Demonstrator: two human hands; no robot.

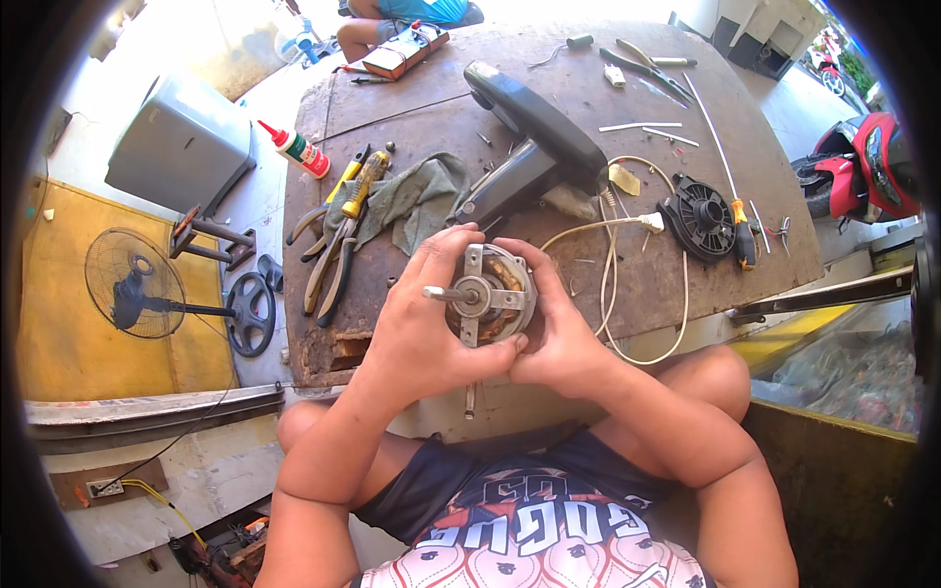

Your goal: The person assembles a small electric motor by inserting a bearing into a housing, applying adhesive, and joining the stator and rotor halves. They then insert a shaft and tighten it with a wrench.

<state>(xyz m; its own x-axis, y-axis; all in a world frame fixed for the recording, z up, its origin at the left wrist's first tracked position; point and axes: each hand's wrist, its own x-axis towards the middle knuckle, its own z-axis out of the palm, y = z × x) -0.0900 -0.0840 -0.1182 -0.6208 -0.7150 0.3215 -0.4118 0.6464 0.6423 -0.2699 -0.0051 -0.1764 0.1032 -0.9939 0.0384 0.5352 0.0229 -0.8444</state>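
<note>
Both my hands grip a small electric fan motor (480, 300) above the table's near edge. Its metal shaft points to the left, and copper windings show inside the frame. My left hand (417, 318) wraps its left side; my right hand (564, 328) closes round the right side, with the thumbs near each other at the front. Just beyond the hands lies a dark grey fan stand (549, 127). A grey cloth (417, 206) and several pliers (338, 260) lie to the left. To the right are a white cord (613, 284), a round black motor cover (704, 214) and an orange-handled screwdriver (742, 235).
The worn wooden table (412, 118) also bears a red-capped bottle (299, 152), a boxy tester (407, 51) and long-nose pliers (652, 71). A standing fan (137, 294) and a grey bin (181, 142) are at left. A red motorcycle (867, 171) stands at right; another person (421, 12) sits beyond the table.
</note>
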